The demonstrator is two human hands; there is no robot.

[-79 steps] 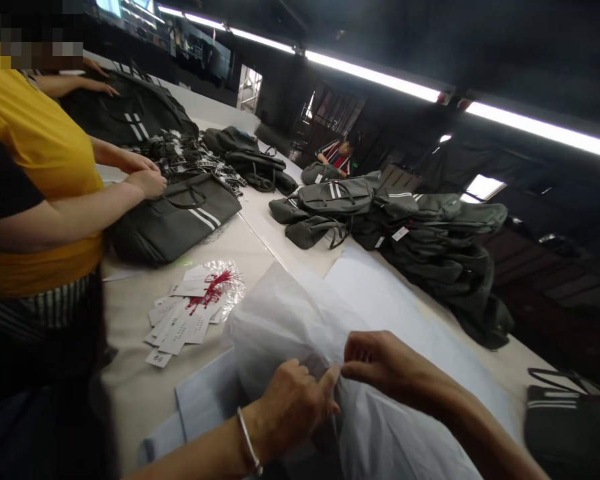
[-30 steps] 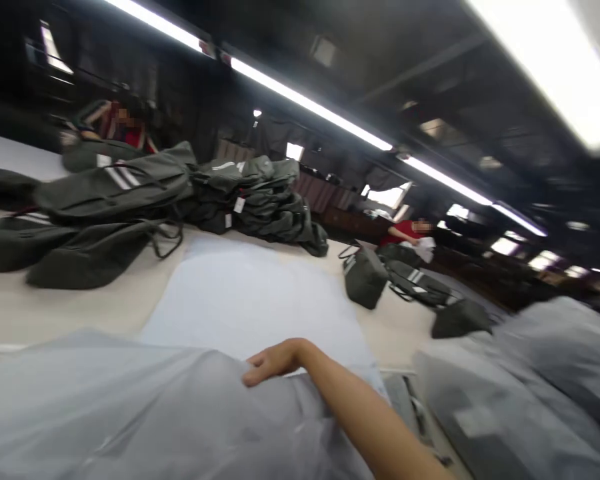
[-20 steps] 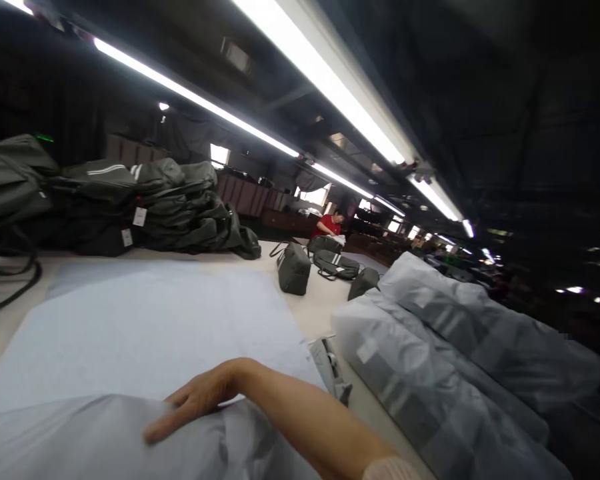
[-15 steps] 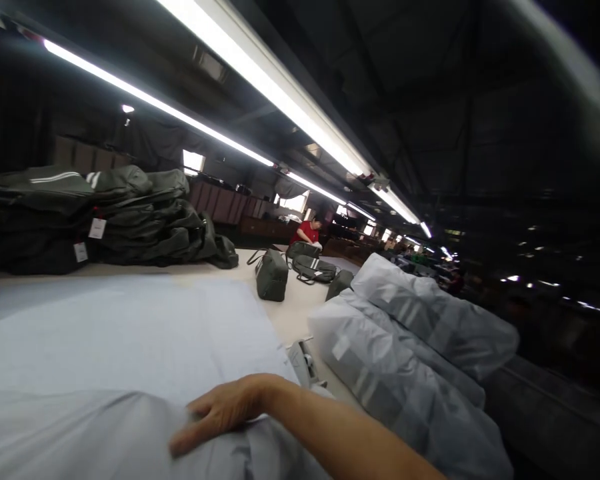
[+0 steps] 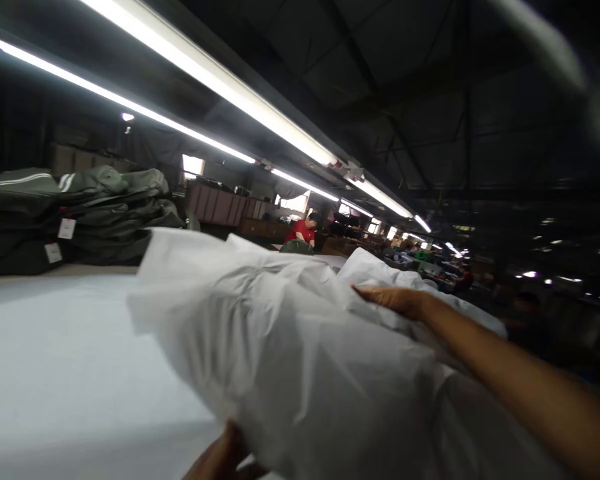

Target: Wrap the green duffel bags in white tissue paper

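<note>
A bulky bag in cloudy white plastic wrapping (image 5: pixel 290 353) fills the middle of the view, raised at a slant above the table. It looks dark inside, and its crumpled left end sticks out over the white sheet (image 5: pixel 70 360). My right hand (image 5: pixel 395 301) is closed on the upper far side of the wrapping, most of its fingers lost behind the folds. Low in the picture, my left hand (image 5: pixel 223 457) grips the underside near the left end; it is dark and partly cut off by the bottom edge.
Dark green bags (image 5: pixel 105 213) with white stripes and tags lie heaped at the left back. Another plastic-wrapped bag (image 5: pixel 375 267) shows behind the raised one. Across the table, a person in a red top (image 5: pixel 301 230) handles a green bag (image 5: pixel 297 247). Tube lights (image 5: pixel 205 73) hang overhead.
My right hand, earlier resting on plastic at the table's near side, has moved right and up. The wrapped bag has been lifted, hiding the green bags behind. My left hand has come into view.
</note>
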